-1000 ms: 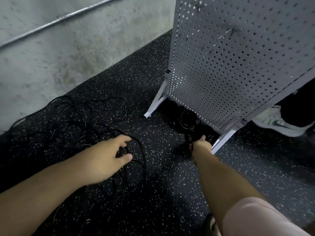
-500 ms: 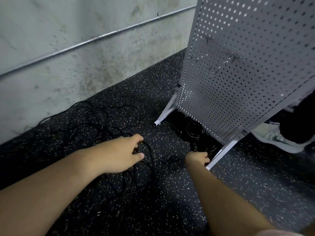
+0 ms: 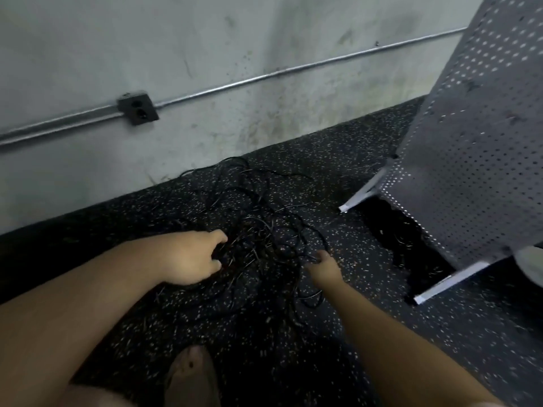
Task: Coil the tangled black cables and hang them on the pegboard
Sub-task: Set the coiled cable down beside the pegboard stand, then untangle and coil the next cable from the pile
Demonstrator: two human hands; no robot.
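Observation:
The tangled black cables (image 3: 264, 230) lie spread on the speckled floor near the wall. My left hand (image 3: 191, 257) is at the tangle's left side, its fingers curled into the strands and its thumb stretched over them. At the tangle's right edge is my right hand (image 3: 323, 268), fingers pointing down onto a strand; blur hides whether it grips. The grey pegboard (image 3: 470, 142) stands at the right on white feet (image 3: 360, 198). More black cable (image 3: 411, 242) lies in the shadow under it.
A grey wall with a metal conduit (image 3: 264, 74) and a dark outlet box (image 3: 138, 108) runs behind the cables. My bare foot (image 3: 191, 374) is on the floor at the bottom. A pale shoe (image 3: 531, 265) shows past the pegboard's right foot.
My right hand has left the cable under the pegboard and moved left to the tangle. The view has swung left and up. My left hand has curled its fingers into the cables.

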